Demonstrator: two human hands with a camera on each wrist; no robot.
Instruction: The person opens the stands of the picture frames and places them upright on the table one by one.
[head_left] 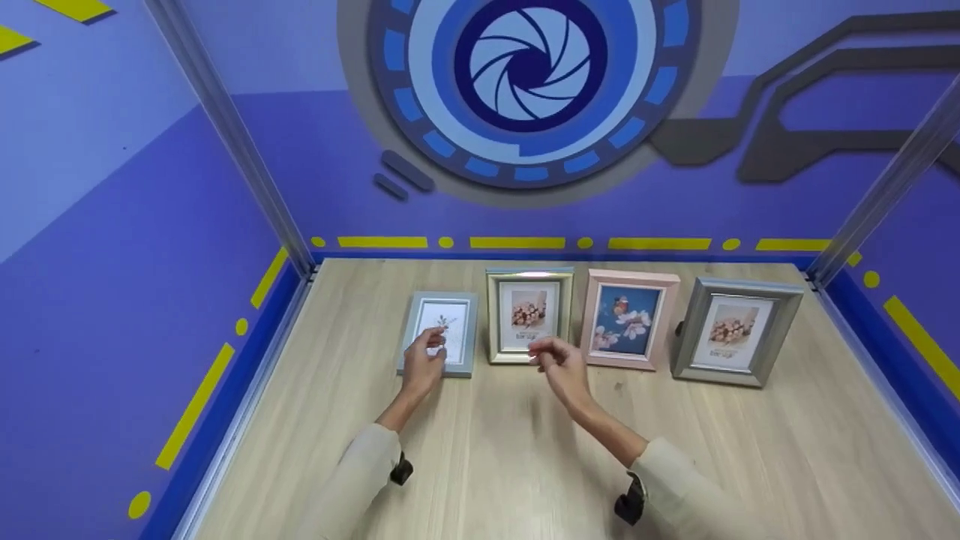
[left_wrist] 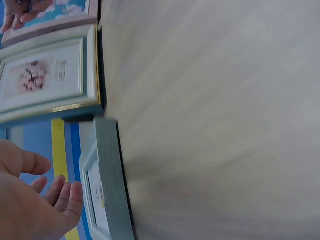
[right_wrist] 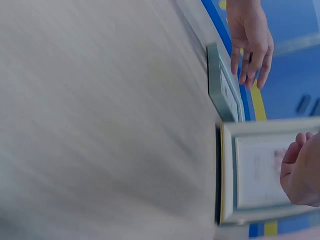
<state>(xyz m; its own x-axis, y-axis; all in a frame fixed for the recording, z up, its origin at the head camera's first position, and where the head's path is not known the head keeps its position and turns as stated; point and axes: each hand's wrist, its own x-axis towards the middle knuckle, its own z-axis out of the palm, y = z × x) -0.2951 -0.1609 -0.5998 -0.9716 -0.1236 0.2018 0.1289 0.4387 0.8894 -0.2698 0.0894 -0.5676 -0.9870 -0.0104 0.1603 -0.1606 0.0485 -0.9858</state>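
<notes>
My left hand (head_left: pixel 424 361) hovers over the light blue photo frame (head_left: pixel 466 330) at the left of the row, fingers loosely bent with nothing between them. That frame lies low, facing up, with a plant sprig picture. In the left wrist view, a gap shows between the fingers (left_wrist: pixel 75 200) and the frame. In front of the upright gold-edged photo frame (head_left: pixel 493 319) is my right hand (head_left: pixel 564 373), its fingers half bent and holding nothing. The gold-edged frame has a bouquet picture, its lower right corner partly hidden by that hand.
Right of these stand a pink photo frame (head_left: pixel 667 319) with a blossom picture and a grey-brown photo frame (head_left: pixel 780 334), turned slightly inward. All rest on a wooden table (head_left: pixel 525 480). Blue panels (head_left: pixel 247 165) wall it at the back and sides.
</notes>
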